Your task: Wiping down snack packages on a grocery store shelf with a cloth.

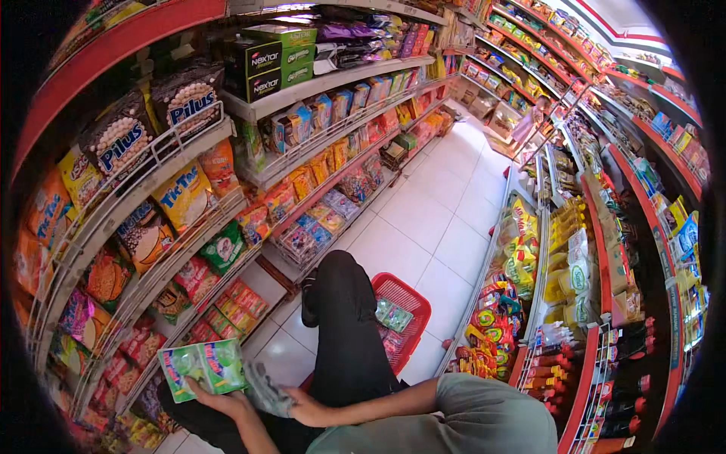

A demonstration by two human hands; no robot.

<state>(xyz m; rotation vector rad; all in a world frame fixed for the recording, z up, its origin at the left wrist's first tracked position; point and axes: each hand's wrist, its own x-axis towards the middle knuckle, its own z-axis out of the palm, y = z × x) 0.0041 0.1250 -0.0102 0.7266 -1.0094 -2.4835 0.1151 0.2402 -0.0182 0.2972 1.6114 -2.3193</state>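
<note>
My left hand (218,399) holds a green and white snack packet (203,369) by its lower edge, thumb on its front, beside the lower left shelves. Close to the packet's right side, my right hand (309,407) grips a grey, cloth-like thing (264,389), which is blurred, so its kind is unclear. A red plastic basket (422,318) stands on the tiled floor beyond my bent knee. Inside it lie green packets (394,315) and pink-red packets (391,343), partly hidden by my leg.
Snack shelves (195,139) rise close on my left. Along the right side of the tiled aisle (420,221) run more shelves with bagged goods and bottles (624,374). Farther up the aisle, a person (527,122) is beside a metal frame or ladder, near cardboard boxes (503,120).
</note>
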